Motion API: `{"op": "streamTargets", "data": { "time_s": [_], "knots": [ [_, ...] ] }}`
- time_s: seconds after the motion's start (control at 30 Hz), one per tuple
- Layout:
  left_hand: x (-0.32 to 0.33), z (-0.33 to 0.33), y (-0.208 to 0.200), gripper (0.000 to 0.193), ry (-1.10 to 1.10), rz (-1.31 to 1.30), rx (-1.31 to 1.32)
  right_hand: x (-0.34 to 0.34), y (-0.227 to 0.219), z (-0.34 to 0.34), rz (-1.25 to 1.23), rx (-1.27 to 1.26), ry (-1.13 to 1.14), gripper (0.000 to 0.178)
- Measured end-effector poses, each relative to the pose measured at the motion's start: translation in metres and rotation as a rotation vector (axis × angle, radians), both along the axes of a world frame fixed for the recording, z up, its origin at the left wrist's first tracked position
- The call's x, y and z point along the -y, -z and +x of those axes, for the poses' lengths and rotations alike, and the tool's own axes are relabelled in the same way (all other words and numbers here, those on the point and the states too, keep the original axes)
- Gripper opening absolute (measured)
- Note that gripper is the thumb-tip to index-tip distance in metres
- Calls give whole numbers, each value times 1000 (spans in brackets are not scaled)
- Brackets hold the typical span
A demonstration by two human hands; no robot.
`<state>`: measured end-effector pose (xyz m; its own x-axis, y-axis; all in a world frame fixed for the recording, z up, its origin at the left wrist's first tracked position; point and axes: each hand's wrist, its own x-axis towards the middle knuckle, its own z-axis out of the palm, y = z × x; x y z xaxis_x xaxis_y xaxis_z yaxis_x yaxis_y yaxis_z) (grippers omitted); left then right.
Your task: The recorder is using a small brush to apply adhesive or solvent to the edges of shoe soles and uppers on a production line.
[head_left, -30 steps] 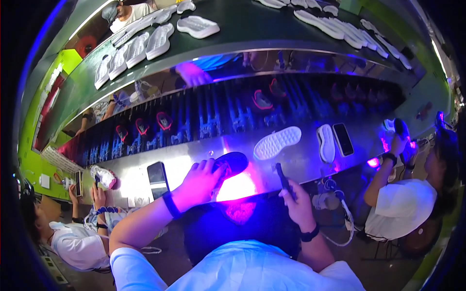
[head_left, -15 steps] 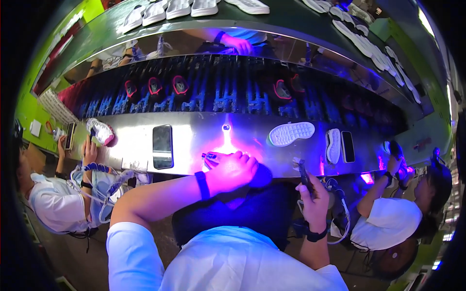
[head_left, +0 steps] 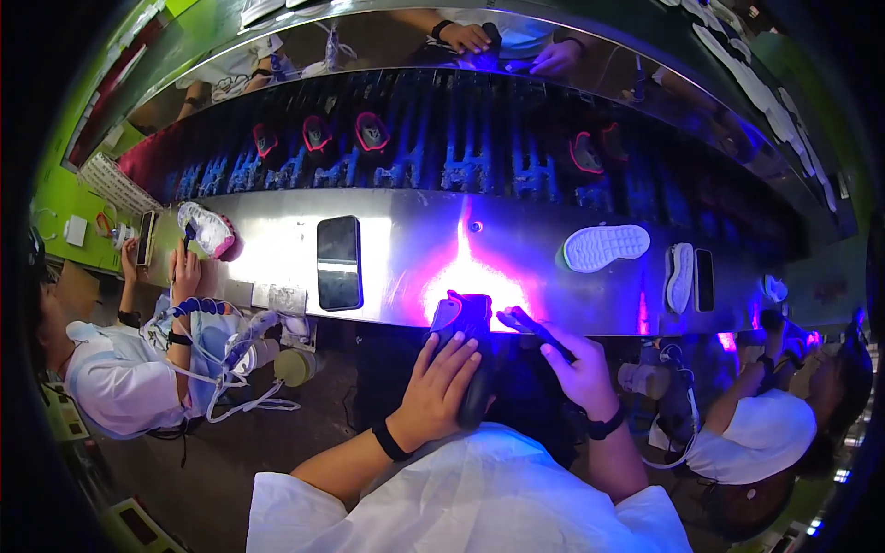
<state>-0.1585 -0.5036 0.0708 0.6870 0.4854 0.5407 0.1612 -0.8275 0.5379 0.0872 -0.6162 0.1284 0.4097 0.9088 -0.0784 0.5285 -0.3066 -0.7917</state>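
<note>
While the left hand (head_left: pixel 441 378) steadies a dark shoe (head_left: pixel 475 394) at the near edge of the metal bench (head_left: pixel 401 221), the right hand (head_left: pixel 583 369) holds a slim dark tool (head_left: pixel 529 325) with its pale tip turned toward the shoe; the step in hand looks like work on the shoe's surface, with the tool being lined up rather than clearly pressed on, though glare at the tip keeps me from telling whether it touches or stands just beside; the next move, as I judge it, calls for a firm left grip, the wanted face of the shoe turned to the tip, and a light right wrist; the left fingers lie slightly parted over the shoe's side, closed on it, with the thumb out of sight; the right fingers are curled narrowly round the handle, leaving no wide gap; the shoe stands upended, its dark sole nearer the person's body and its other end against the bright pink-violet glow (head_left: pixel 470 276) on the bench; a white sole (head_left: pixel 607 247) lies well apart to the right, and a dark phone (head_left: pixel 340 264) lies to the left, both untouched by either hand.
</note>
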Motion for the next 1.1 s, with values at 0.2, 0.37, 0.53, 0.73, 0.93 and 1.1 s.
{"op": "streamTargets", "data": {
  "time_s": [0.2,0.37,0.53,0.73,0.93,1.1],
  "knots": [
    [0,-12,12,67,57,-12,-9,-21,17,-3,5,15,-36,37],
    [-2,-15,12,63,93,-14,-23,-18,30,-2,-8,-126,-55,38],
    [-1,-16,18,62,138,29,-40,3,25,-13,-28,-172,-69,40],
    [-1,-15,10,66,149,16,-71,12,25,-19,-21,-229,-61,42],
    [-2,-15,7,64,165,37,-105,28,25,-27,-35,-309,-57,44],
    [-3,-9,-2,68,162,30,-117,58,17,-30,-77,-444,-61,43]
  ]
}}
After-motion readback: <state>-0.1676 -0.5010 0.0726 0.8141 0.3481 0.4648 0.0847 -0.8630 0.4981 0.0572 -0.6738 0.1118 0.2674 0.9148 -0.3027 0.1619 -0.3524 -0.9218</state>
